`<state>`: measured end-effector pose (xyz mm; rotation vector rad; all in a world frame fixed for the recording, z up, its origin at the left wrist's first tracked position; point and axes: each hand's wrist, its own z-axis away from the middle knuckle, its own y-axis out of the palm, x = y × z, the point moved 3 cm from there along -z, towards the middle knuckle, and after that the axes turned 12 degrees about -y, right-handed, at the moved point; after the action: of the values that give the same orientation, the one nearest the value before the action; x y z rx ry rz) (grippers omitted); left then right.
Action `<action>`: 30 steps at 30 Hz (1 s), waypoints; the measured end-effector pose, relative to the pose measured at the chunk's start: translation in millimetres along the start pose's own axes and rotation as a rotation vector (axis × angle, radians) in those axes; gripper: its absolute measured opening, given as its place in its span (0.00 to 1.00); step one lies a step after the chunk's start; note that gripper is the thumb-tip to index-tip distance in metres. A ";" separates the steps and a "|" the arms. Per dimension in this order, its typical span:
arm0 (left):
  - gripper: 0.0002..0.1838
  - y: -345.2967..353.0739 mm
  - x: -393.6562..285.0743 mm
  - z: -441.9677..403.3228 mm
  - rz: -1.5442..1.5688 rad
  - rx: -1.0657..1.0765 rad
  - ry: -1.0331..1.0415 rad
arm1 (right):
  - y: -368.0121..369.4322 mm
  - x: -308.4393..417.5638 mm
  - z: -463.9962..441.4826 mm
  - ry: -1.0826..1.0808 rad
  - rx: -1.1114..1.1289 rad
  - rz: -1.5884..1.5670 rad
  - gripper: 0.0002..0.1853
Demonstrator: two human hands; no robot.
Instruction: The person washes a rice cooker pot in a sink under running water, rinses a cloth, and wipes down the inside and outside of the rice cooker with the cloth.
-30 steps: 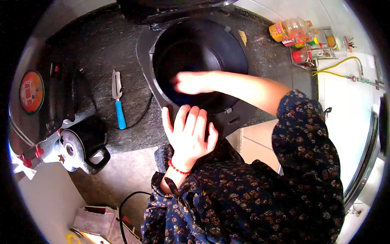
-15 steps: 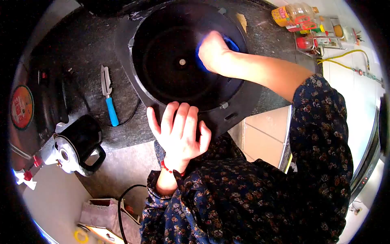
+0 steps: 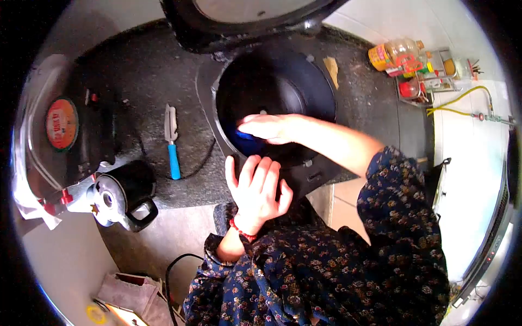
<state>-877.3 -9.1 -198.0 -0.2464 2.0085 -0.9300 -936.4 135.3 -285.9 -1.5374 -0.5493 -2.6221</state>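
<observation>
A round black pot (image 3: 293, 81) is set in a dark frame on the counter, its inside facing up. My right hand (image 3: 266, 128) is inside it near the lower left wall, closed over a blue cloth (image 3: 249, 143) that shows beneath the fingers. My left hand (image 3: 259, 190), with a red bead bracelet at the wrist, rests on the near rim of the frame with its fingers spread; nothing is held in it. A peeler knife with a blue handle (image 3: 174, 162) lies on the counter to the left.
A black kettle (image 3: 130, 187) and a dark appliance with a round red label (image 3: 62, 124) stand at the left. Behind the pot is a raised dark lid (image 3: 244, 27). Bottles (image 3: 380, 56) and jars sit on a rack at the upper right.
My right hand has moved with the blue cloth from the pot's right side to its lower left wall. My left hand stays on the rim. The view has shifted, showing more of the lid.
</observation>
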 end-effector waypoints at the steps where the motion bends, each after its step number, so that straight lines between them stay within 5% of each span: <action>1: 0.16 -0.3 0.6 -0.4 0.010 -0.001 0.006 | 2.6 16.8 4.3 -0.065 -0.071 0.083 0.13; 3: 0.16 -1.0 -2.5 -1.3 0.019 -0.001 0.006 | 19.0 46.3 28.3 -0.258 -0.276 0.054 0.10; 4: 0.16 -1.1 -3.0 -1.6 0.028 0.003 0.001 | 32.4 68.0 40.7 -0.221 -0.361 -0.336 0.11; 5: 0.17 -1.9 -4.0 -2.0 0.029 0.001 0.006 | 15.6 62.4 43.3 -0.408 -0.172 -0.305 0.13; 6: 0.17 -1.5 -4.2 -2.0 0.032 -0.005 0.007 | 23.5 90.0 51.7 -0.558 -0.261 0.021 0.15; 7: 0.17 -1.1 -4.4 -1.6 0.034 -0.008 0.007 | 21.5 116.8 62.7 -0.957 -0.342 0.792 0.14; 10: 0.17 -3.4 -4.7 -2.5 0.037 -0.014 0.014 | 13.1 155.8 74.4 -1.006 -0.543 0.937 0.14; 12: 0.17 -3.1 -4.4 -2.3 0.047 -0.015 0.017 | -18.3 156.6 74.3 -0.773 -0.686 0.598 0.13; 14: 0.17 -3.1 -5.1 -2.3 0.064 -0.019 0.011 | -27.4 166.5 79.1 -0.950 -0.879 0.941 0.11; 16: 0.17 -4.0 -6.5 -3.3 0.072 -0.032 0.011 | -34.3 169.9 73.0 -0.811 -0.824 1.679 0.13; 17: 0.17 -3.9 -6.9 -2.9 0.080 -0.037 0.011 | -36.4 162.0 63.4 -0.642 -0.818 1.714 0.14; 21: 0.17 -2.3 -5.4 -3.0 0.097 -0.049 0.010 | -9.4 150.1 27.6 -0.725 -0.821 1.905 0.08; 22: 0.17 -2.3 -5.8 -2.0 0.099 -0.046 0.007 | 5.2 151.4 19.8 -0.628 -0.669 1.899 0.07; 24: 0.17 -1.7 -5.6 -2.2 0.098 -0.050 0.010 | 24.9 139.0 6.7 -0.917 -0.672 1.852 0.07; 28: 0.17 -0.7 -5.3 -2.0 0.096 -0.069 0.015 | 25.2 144.3 13.0 -0.779 -0.469 1.854 0.10; 30: 0.17 -0.2 -5.9 -0.6 0.102 -0.068 0.015 | 30.1 140.4 15.1 -0.926 -0.418 1.695 0.12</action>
<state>-874.4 -6.0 -193.8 -0.1734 2.0489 -0.8025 -987.8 130.6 -151.0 -1.8127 0.9775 -0.6996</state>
